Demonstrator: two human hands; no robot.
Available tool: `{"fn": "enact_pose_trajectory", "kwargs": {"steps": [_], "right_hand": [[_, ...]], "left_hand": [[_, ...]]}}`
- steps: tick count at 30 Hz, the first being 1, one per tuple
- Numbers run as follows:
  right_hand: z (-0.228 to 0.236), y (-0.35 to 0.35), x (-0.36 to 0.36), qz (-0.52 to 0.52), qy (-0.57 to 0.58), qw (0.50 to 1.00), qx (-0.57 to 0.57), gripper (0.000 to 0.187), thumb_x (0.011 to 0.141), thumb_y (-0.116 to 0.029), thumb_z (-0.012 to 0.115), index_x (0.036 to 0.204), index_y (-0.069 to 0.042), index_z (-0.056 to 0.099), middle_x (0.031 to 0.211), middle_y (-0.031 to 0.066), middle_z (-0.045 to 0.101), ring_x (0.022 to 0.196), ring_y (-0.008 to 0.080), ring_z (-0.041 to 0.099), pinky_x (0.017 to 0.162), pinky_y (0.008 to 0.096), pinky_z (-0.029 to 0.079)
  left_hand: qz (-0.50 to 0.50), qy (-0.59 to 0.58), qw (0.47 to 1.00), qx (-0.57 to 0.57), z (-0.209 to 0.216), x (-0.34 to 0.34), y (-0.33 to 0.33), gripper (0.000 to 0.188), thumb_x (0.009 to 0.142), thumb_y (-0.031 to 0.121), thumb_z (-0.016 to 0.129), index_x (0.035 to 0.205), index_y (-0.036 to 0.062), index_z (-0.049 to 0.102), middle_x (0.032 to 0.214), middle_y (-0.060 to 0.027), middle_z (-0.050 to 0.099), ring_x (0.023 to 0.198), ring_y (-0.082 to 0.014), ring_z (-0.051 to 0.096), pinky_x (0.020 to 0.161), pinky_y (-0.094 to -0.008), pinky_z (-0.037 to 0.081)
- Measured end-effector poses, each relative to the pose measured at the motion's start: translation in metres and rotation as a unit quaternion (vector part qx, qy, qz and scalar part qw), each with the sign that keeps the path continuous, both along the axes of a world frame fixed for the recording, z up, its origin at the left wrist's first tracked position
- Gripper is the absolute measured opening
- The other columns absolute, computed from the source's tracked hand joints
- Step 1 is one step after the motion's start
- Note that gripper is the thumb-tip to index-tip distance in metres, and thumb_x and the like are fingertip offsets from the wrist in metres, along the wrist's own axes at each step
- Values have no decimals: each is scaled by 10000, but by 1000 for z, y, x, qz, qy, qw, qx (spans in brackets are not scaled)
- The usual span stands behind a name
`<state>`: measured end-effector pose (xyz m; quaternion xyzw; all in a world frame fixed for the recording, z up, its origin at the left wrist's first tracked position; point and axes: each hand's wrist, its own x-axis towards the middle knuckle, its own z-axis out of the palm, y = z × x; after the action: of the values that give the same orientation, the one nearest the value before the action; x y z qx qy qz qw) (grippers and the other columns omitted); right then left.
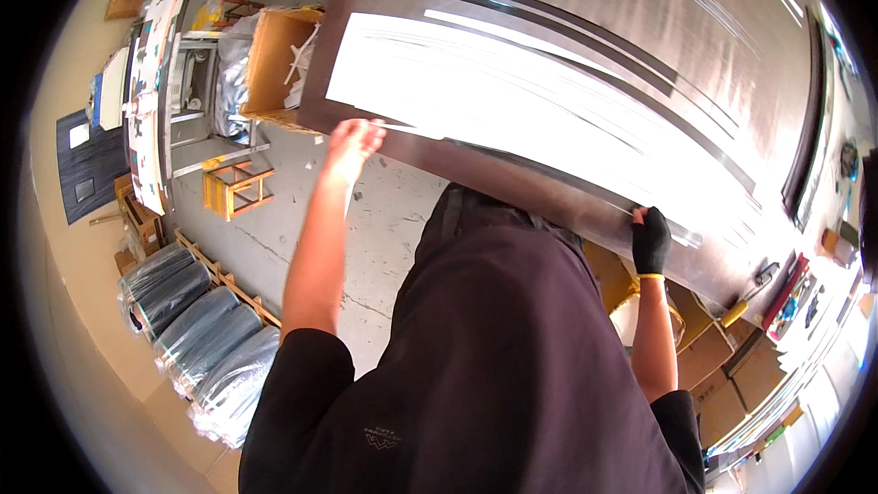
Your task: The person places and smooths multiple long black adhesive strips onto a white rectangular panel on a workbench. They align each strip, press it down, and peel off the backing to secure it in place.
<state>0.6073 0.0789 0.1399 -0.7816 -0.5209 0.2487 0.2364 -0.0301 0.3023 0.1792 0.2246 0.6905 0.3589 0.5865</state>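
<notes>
My bare left hand is closed at the table's near edge, its fingertips pinching the end of a thin, narrow strip. The strip runs rightward along the near edge of a stack of white sheets and strips, looking pale at the left and dark farther along. At its right part, my right hand, in a black glove with bare fingertips, closes on the strip; the exact grip is partly hidden. Beneath lies a broad dark worktable.
Long strips lie farther back on the table. An open cardboard box stands by its left end, near a yellow stool. Plastic-wrapped rolls line the left wall. Tools and a red tray sit at the right end.
</notes>
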Motion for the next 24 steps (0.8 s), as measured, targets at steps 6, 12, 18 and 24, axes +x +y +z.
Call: {"fn": "enact_pose_trajectory", "kwargs": {"steps": [6, 12, 18, 24], "right_hand": [[-9, -1, 3, 13, -32, 999, -11, 240, 1077, -215, 739, 941, -47, 635, 830, 129, 625, 760, 269, 592, 739, 389, 522], [-11, -3, 6, -1, -38, 998, -46, 216, 1082, -215, 738, 977, -47, 652, 866, 115, 680, 798, 257, 640, 775, 385, 544], [-13, 6, 3, -17, -43, 996, -75, 202, 1073, -206, 739, 991, -43, 653, 883, 143, 692, 804, 282, 646, 778, 400, 549], [-6, 0, 6, -12, -54, 996, -66, 216, 1077, -197, 731, 974, -41, 622, 835, 122, 637, 769, 253, 583, 752, 392, 528]], "left_hand": [[217, -39, 967, 126, 59, -288, 66, 294, 1186, 140, 576, 1353, -100, 550, 1341, -237, 747, 1326, -342, 726, 1170, -442, 629], [329, 105, 914, 212, 154, -442, 124, 300, 1208, 82, 471, 1379, -149, 558, 1417, -268, 710, 1296, -322, 748, 1206, -416, 604], [259, 138, 919, 264, 180, -478, 152, 264, 1188, 52, 502, 1388, -118, 525, 1374, -304, 723, 1266, -364, 759, 1190, -460, 615], [105, 234, 962, 98, 86, -369, 160, 190, 1117, 24, 679, 1274, -2, 576, 1277, -237, 757, 1172, -330, 791, 1071, -433, 667]]}}
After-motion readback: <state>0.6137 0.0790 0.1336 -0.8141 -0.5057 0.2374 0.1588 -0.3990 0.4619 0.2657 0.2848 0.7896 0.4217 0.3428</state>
